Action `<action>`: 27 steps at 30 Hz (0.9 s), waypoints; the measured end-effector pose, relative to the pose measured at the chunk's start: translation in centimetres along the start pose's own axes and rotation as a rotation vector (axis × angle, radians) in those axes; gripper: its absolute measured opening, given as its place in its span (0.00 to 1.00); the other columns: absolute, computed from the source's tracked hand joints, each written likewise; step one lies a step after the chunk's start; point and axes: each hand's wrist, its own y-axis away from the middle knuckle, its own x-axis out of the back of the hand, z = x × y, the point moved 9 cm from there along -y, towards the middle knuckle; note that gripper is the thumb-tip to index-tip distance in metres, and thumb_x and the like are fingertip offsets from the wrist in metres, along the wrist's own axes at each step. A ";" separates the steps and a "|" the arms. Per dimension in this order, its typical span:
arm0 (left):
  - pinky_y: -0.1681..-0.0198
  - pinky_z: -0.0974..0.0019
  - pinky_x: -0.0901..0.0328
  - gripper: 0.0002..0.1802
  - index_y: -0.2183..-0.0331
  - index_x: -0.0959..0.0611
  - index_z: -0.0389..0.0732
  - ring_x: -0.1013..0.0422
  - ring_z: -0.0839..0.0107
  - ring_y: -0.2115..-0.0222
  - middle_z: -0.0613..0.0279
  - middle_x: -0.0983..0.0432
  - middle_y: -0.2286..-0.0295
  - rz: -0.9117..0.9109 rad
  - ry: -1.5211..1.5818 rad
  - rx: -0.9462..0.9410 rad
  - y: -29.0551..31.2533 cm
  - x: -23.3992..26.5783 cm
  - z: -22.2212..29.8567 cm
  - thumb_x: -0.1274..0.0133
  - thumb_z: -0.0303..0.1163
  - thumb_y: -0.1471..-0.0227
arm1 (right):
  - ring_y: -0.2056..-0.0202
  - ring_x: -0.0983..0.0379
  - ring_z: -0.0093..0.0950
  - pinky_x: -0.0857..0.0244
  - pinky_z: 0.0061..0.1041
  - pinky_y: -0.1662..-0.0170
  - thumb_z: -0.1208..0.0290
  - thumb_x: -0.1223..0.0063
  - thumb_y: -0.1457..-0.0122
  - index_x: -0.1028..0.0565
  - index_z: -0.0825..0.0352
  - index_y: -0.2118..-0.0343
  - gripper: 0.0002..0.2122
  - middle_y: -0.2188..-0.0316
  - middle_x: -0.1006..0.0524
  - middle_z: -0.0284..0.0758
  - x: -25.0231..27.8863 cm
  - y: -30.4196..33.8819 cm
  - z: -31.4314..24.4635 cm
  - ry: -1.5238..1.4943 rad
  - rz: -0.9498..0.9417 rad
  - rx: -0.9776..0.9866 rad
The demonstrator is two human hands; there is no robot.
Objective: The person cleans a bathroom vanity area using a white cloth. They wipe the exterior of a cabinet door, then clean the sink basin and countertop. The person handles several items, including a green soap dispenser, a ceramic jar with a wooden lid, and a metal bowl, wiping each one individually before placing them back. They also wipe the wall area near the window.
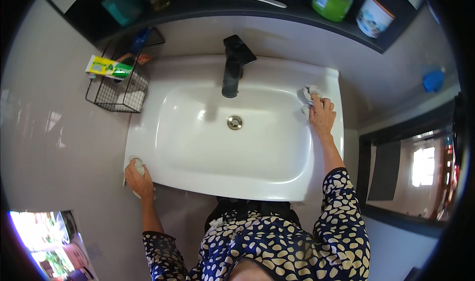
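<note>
A white washbasin (232,162) with a round metal drain (234,122) lies in front of me, and a black tap (231,78) stands at its back edge. My right hand (322,117) presses a crumpled, greyish-white cloth (310,92) onto the basin's right rim, fingers bent over it. At the front left corner, my left hand (139,180) is closed around a pale cloth (138,165). Part of that cloth shows below the hand, by the basin's edge, while the palm hides the rest.
A black wire basket (116,97) with a toothpaste tube (110,67) stands at the back left. Above the tap runs a dark shelf (237,9) holding a teal cup (122,7), a green bottle (331,3) and a white cup (374,17). A dark-framed mirror (410,177) is at right.
</note>
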 end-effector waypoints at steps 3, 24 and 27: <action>0.61 0.54 0.38 0.21 0.59 0.27 0.38 0.34 0.53 0.63 0.53 0.31 0.65 0.006 -0.040 0.068 1.8 1.5 0.0 0.43 0.23 0.58 | 0.57 0.36 0.36 0.36 0.40 0.64 0.67 0.48 0.49 0.32 0.48 0.52 0.19 0.60 0.33 0.34 -0.8 -3.8 0.9 0.139 0.008 -0.106; 0.61 0.72 0.38 0.11 0.65 0.23 0.35 0.33 0.75 0.68 0.62 0.27 0.71 0.100 0.741 0.940 13.1 3.4 1.5 0.54 0.33 0.43 | 0.46 0.42 0.42 0.48 0.40 0.45 0.70 0.40 0.58 0.33 0.65 0.50 0.28 0.49 0.36 0.44 2.2 11.2 -27.6 -0.911 -0.511 0.810; 0.60 0.74 0.39 0.10 0.64 0.24 0.37 0.35 0.78 0.67 0.67 0.30 0.70 0.191 0.985 0.988 14.1 2.6 3.5 0.54 0.33 0.43 | 0.42 0.51 0.49 0.53 0.42 0.40 0.63 0.36 0.62 0.43 0.65 0.42 0.42 0.42 0.48 0.52 6.9 19.9 -35.7 -1.140 -0.885 1.013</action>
